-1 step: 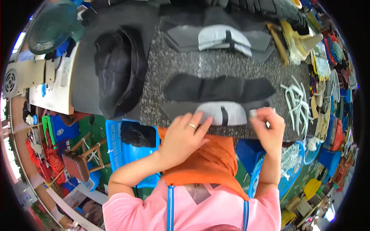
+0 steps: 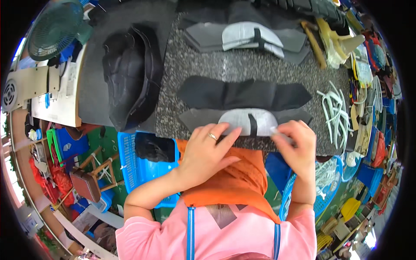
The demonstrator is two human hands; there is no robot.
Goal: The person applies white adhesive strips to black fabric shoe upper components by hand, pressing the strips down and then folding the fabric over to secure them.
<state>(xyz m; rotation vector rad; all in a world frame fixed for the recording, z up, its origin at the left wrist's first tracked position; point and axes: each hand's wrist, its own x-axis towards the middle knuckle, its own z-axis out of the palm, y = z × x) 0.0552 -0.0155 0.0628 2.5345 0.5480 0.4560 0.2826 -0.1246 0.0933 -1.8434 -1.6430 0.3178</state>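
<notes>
The left hand (image 2: 203,151), with a ring on one finger, lies flat and open on the near edge of a grey and black fabric piece (image 2: 247,118) at the front of the speckled table (image 2: 225,65). The right hand (image 2: 297,145) pinches that piece's right end with closed fingers. Beyond lie a black fabric piece (image 2: 242,93), white plastic strips (image 2: 333,110) to the right, and a blue crate (image 2: 134,167) below the table.

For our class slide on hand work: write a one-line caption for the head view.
Left hand and right hand press a grey fabric piece on a speckled table.
</notes>
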